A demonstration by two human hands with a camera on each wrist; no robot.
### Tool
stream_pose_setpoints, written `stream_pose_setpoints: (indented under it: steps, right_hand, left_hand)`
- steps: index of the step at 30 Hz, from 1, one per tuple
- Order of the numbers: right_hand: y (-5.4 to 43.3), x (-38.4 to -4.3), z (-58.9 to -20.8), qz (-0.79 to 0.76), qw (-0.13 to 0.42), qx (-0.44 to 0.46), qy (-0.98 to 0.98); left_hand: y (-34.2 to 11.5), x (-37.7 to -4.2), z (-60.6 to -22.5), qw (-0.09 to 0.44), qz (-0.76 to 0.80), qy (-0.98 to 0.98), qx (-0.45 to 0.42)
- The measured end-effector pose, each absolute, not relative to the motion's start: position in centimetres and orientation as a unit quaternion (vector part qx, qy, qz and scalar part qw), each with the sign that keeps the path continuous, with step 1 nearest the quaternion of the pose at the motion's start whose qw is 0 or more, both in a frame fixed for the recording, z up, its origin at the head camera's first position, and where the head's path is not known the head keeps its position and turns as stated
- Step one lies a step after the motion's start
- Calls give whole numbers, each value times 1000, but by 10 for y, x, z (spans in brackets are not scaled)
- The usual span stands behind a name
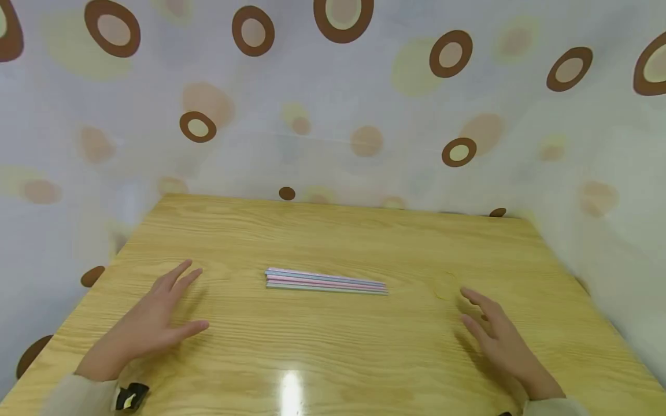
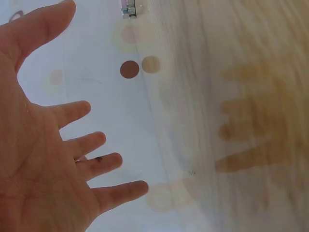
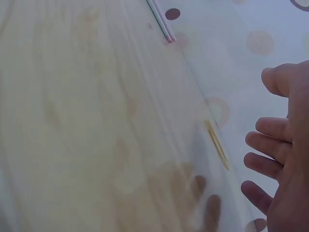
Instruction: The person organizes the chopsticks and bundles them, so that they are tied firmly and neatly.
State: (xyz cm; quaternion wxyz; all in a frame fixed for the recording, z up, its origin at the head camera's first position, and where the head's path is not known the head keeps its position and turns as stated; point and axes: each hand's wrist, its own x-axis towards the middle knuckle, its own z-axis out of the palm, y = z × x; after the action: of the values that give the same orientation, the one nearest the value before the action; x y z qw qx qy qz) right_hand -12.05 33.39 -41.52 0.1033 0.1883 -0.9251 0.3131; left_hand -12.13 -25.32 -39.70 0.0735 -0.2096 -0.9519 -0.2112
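Several thin pastel straws, pink, blue and pale green, lie side by side at the middle of the wooden table. A thin yellow rubber band lies on the tabletop to their right. Left of the straws, my left hand hovers over the wood, fingers spread and palm turned inward, holding nothing. My right hand is held over the table at the right, its fingertips just beside the rubber band and its palm bare. In the left wrist view, only the ends of the straws show at the top edge.
The wooden table reaches back to a pale cloth printed with brown rings and dots, which also hangs at both sides. A black wrist strap shows at the left sleeve. Light glares off the front of the tabletop.
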Motion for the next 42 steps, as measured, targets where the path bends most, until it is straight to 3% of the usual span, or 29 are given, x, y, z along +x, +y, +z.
stream_pose_setpoints:
  steps: [5, 13, 24, 42]
  right_hand:
    - [328, -121, -415, 350, 69, 165, -919]
    - [305, -137, -418, 377, 63, 180, -906]
    - [286, -153, -421, 457, 47, 193, -867]
    - [272, -173, -429, 495, 39, 164, -853]
  left_hand:
    - [-247, -123, -399, 64, -219, -950, -213]
    - [-251, -122, -399, 84, -219, -948, -215]
    - [-246, -137, -397, -18, -367, -902, -228]
    - [-231, -156, -403, -25, -347, -911, -222]
